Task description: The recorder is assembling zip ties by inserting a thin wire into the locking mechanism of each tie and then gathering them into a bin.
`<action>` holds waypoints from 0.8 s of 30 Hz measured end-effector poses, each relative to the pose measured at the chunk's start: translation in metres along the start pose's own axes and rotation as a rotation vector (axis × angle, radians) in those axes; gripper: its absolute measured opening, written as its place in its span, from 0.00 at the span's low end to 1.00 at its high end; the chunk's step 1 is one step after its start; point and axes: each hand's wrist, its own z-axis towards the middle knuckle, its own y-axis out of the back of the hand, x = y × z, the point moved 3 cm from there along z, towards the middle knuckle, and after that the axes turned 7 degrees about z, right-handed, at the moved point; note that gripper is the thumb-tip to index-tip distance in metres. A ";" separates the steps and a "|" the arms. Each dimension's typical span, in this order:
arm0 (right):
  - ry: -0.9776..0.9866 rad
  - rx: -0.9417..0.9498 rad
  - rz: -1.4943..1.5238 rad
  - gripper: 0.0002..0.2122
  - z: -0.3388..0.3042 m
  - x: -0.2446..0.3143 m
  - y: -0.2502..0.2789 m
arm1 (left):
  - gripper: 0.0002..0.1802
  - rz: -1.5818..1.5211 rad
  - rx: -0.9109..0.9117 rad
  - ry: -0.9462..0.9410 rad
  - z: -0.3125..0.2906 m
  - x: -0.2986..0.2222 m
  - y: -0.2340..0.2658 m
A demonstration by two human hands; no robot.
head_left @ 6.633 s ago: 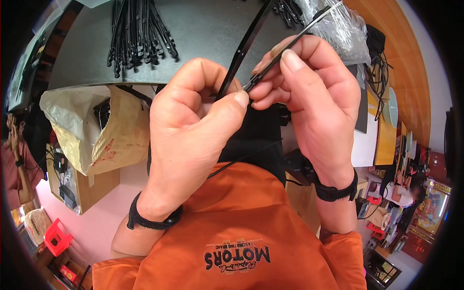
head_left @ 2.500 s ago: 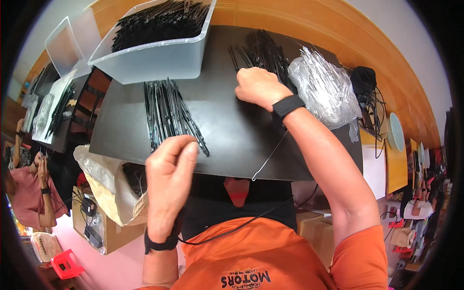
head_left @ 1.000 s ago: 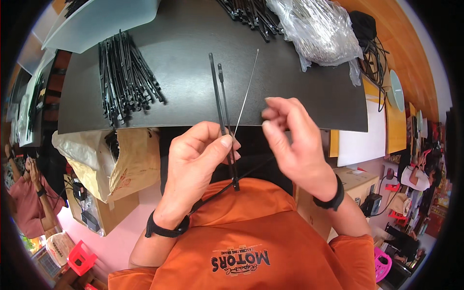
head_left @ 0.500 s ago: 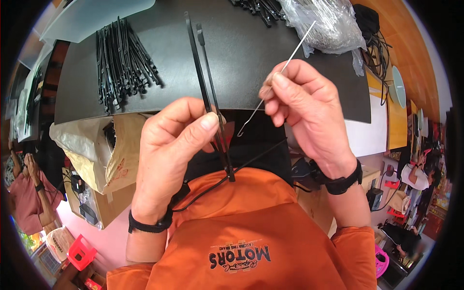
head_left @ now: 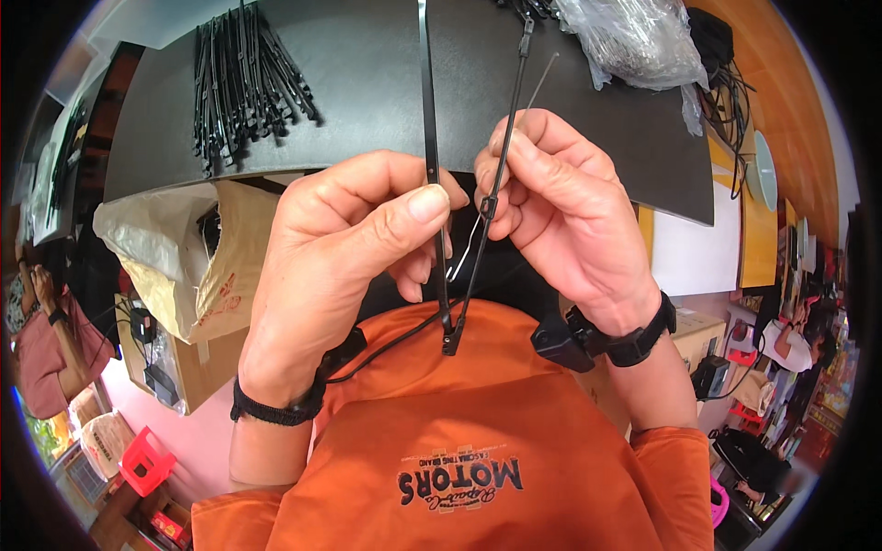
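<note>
1. The left hand (head_left: 344,266) is closed on two black cable ties (head_left: 429,138), thumb pressed over them against the fingers. The ties stand nearly upright in front of the chest, their lower ends meeting just above the orange shirt (head_left: 459,459).
2. The right hand (head_left: 560,216) is pinched shut on a thin pale wire (head_left: 540,81), holding it against the right-hand tie. The wire's free end pokes up and away past the fingertips.
3. Half a second ago the wire was held apart from the ties, out to the right. Now it lies along the tie and both hands have drawn close, almost touching.
4. A small loop or head shows on the tie just left of the right thumb. Whether the wire passes through it, I cannot tell.
5. Judged from that, the work has moved from picking up parts to joining them, and the wire is being fitted to the ties.
6. On the far left of the black table (head_left: 367,101) lies a bundle of black ties (head_left: 243,78).
7. A clear plastic bag (head_left: 634,37) sits at the far right of the table, with more ties beside it.
8. Below the table's near left edge hangs a crumpled paper bag (head_left: 184,257).
</note>
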 end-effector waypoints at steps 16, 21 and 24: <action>-0.048 0.086 -0.196 0.09 -0.006 -0.002 -0.007 | 0.14 0.005 0.026 -0.062 -0.003 -0.005 0.002; -0.035 0.089 -0.196 0.09 -0.005 -0.003 -0.003 | 0.15 0.009 0.011 -0.054 -0.005 -0.006 0.002; -0.042 0.080 -0.201 0.09 -0.005 -0.004 -0.002 | 0.15 0.009 -0.003 -0.079 -0.005 -0.005 0.002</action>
